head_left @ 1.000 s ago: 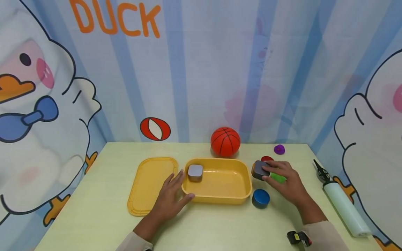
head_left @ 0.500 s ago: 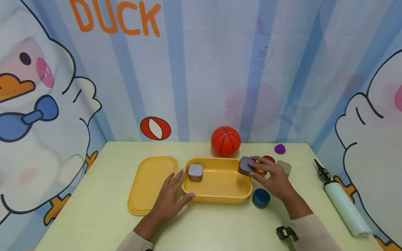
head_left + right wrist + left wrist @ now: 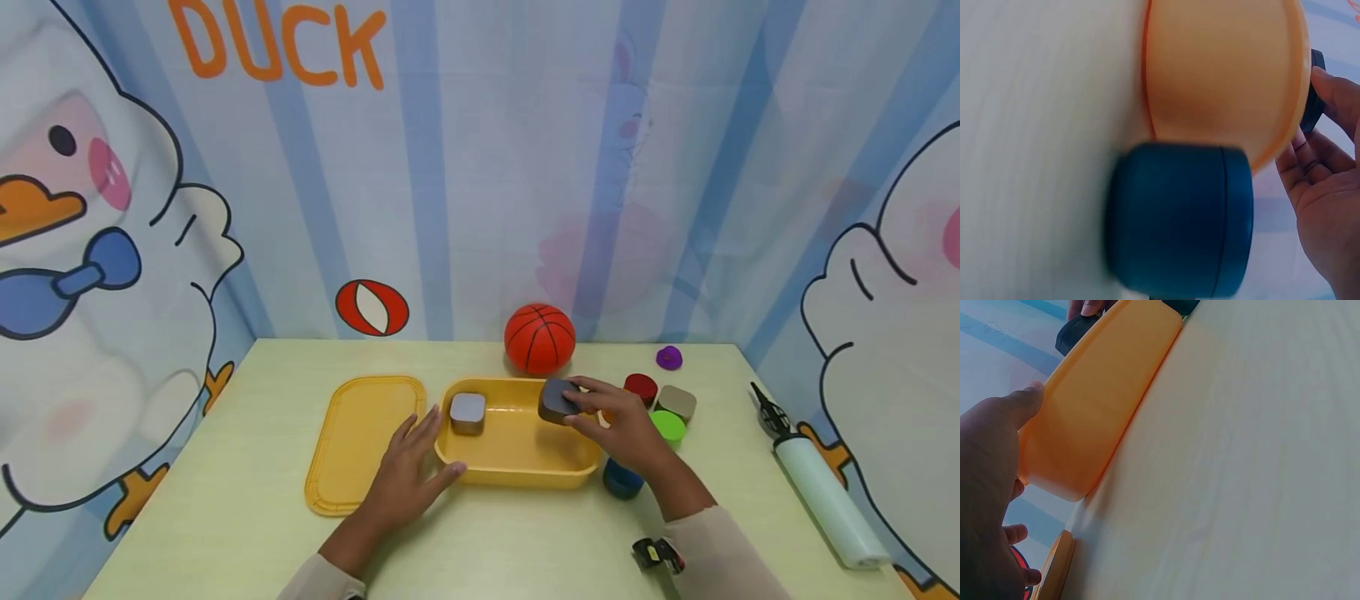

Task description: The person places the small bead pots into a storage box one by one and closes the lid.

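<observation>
My right hand (image 3: 630, 429) pinches a dark grey rounded-square tin (image 3: 557, 402) between thumb and fingers, above the right part of a yellow plastic container (image 3: 517, 477). In the right wrist view the tin (image 3: 1315, 94) shows just past the container's rim. My left hand (image 3: 405, 479) rests at the container's left end with fingers extended; the left wrist view has its thumb against the outer wall (image 3: 1088, 415). A light grey rounded-square tin (image 3: 468, 413) sits inside at the left. A blue round tin (image 3: 621, 482) stands by the right front corner, partly behind my right wrist.
A yellow lid (image 3: 360, 442) lies left of the container. To the right stand a red tin (image 3: 641, 388), a beige tin (image 3: 677, 404) and a green one (image 3: 669, 427). Behind are a ball (image 3: 540, 339) and a purple object (image 3: 669, 358); a pale green cylinder (image 3: 828, 500) lies far right.
My right hand has carried the dark grey tin leftward from beside the container to over its inside, uncovering the red, beige and green tins. The left hand has stayed put.
</observation>
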{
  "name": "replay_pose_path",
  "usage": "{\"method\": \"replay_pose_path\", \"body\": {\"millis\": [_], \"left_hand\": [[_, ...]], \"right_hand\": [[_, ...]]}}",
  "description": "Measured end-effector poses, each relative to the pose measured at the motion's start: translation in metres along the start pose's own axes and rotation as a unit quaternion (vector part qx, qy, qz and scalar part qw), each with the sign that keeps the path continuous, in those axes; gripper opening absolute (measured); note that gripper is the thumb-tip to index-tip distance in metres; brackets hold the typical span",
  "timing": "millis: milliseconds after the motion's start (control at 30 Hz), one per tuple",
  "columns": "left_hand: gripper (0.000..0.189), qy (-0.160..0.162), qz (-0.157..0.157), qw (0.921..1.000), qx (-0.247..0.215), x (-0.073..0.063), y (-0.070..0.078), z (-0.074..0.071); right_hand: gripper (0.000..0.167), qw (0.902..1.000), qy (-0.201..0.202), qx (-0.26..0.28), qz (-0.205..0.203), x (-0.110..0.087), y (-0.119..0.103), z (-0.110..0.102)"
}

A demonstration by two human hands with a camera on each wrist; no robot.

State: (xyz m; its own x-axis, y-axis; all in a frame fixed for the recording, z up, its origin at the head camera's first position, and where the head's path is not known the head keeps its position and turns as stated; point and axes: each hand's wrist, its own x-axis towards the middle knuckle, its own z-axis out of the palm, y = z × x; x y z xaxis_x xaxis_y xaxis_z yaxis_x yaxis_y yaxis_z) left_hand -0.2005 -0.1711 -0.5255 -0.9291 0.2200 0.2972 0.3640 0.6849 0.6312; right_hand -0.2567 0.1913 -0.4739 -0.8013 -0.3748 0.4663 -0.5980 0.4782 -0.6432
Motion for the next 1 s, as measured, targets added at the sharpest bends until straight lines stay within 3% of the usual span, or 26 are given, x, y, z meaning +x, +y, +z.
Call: {"method": "replay_pose_path", "body": {"millis": [600, 767, 1000], "left_hand": [[0.087, 0.009, 0.013, 0.9998, 0.008, 0.002, 0.001, 0.000], [0.088, 0.004, 0.017, 0.9997, 0.014, 0.002, 0.002, -0.001], [0.086, 0.008, 0.022, 0.9997, 0.012, 0.002, 0.003, -0.002]], "right_hand": [[0.048, 0.9970, -0.075, -0.021, -0.001, 0.017, -0.022, 0.029], [0.046, 0.9932, -0.116, -0.016, -0.004, 0.023, -0.024, 0.038], [0.043, 0.9912, -0.132, -0.002, -0.007, 0.027, -0.027, 0.052]]}}
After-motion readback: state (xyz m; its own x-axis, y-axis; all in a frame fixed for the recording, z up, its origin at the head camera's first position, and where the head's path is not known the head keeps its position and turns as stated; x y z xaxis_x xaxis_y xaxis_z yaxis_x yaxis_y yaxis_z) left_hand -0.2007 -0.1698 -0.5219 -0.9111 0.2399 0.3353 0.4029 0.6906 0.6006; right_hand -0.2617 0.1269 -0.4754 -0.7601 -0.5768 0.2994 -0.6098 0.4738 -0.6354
